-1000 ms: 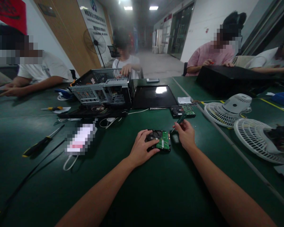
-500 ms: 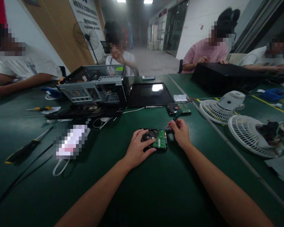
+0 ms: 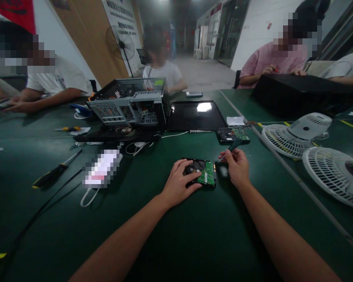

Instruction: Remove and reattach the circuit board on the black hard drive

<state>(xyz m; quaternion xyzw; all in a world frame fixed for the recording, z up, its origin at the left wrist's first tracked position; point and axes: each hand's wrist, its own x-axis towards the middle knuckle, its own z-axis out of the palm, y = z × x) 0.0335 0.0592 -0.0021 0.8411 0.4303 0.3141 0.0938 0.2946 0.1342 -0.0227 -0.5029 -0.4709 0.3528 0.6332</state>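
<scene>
A hard drive (image 3: 206, 173) with a green circuit board lies flat on the green table (image 3: 200, 235). Over its left part rests my left hand (image 3: 181, 182), its fingers and thumb gripping the drive's edges and top. To the right of the drive, my right hand (image 3: 237, 166) pinches a small screwdriver (image 3: 234, 145) with a dark green handle. The screwdriver's thin shaft slants down toward the drive's connector edge; whether the tip touches it is too small to tell. A second hard drive (image 3: 233, 135) lies just behind my right hand.
An opened computer case (image 3: 126, 107) stands back left, beside a dark flat panel (image 3: 195, 116). A phone (image 3: 102, 168) and a large screwdriver (image 3: 54, 174) lie left. White fan parts (image 3: 285, 139) sit right. Several people sit around the table.
The view has shifted left, so most things appear farther right. My right hand and the screwdriver have drawn slightly away from the drive's edge. My left hand stays on the drive.
</scene>
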